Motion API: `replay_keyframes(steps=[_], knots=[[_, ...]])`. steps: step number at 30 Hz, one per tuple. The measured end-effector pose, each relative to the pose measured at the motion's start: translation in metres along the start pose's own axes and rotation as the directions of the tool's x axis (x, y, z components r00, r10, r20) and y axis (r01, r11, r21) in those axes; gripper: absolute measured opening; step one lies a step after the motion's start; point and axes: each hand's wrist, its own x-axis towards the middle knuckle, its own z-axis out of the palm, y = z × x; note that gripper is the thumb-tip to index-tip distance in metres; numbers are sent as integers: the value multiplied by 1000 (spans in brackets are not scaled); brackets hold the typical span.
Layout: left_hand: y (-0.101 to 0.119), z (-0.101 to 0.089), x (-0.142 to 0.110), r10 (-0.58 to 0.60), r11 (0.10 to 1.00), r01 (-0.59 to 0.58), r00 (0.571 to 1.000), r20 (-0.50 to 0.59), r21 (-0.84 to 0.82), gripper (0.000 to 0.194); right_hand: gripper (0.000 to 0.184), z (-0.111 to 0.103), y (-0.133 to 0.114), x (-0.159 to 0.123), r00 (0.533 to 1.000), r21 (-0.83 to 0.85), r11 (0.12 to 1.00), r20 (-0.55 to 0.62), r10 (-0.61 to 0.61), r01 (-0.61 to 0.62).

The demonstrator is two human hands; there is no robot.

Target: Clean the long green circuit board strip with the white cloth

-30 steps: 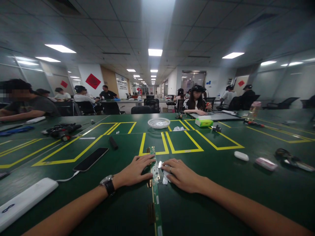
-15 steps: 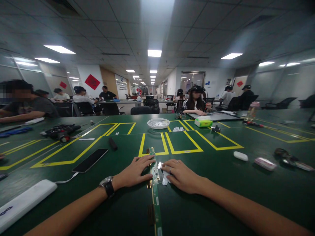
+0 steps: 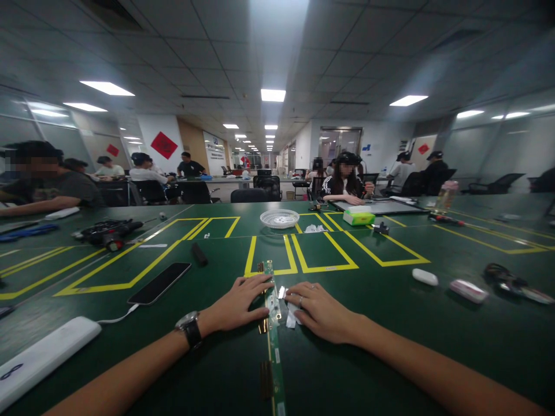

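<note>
A long, narrow green circuit board [image 3: 276, 352] lies lengthwise in front of me on the dark green table, with copper-brown flex strips [image 3: 266, 378] along its left edge. My left hand [image 3: 240, 303] rests at the board's left side, fingers stretched over it and thumb apart, touching its edge. Just right of the board is my right hand [image 3: 321, 309], fingers bent. Beneath its fingers sits a crumpled white tissue [image 3: 291, 318], partly hidden by the hand. A small shiny silvery piece [image 3: 281, 292] shows at the right fingertips; its kind is unclear.
A phone [image 3: 159, 283] on a cable and a white power bank [image 3: 52, 358] lie left. Ahead stand a white basket [image 3: 280, 218] and a green tissue pack [image 3: 358, 217]. Right are a white case [image 3: 425, 277] and a pink-white box [image 3: 468, 291]. Other people sit around.
Both hands and the circuit board stay practically in place. The view shifts very slightly. Across the table, a person's hand moves a little.
</note>
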Motion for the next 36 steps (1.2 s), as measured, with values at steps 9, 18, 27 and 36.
replay_keyframes(steps=[9, 18, 27, 36], knots=[[-2, 1, 0, 8, 1000, -8, 1000, 10, 7, 60, 42, 0, 4, 0, 999, 4, 999, 1, -45, 45], [-1, -4, -2, 51, 998, -48, 996, 77, -34, 59, 46, -5, 13, 0, 989, 143, 981, 44, -140, 133], [3, -6, -2, 51, 998, -47, 993, 110, -37, 59, 45, -6, 12, 3, 986, 173, 974, 55, -156, 145], [3, -7, -1, 40, 999, -37, 993, 111, -32, 63, 45, -7, 16, 7, 981, 155, 972, 51, -186, 176]])
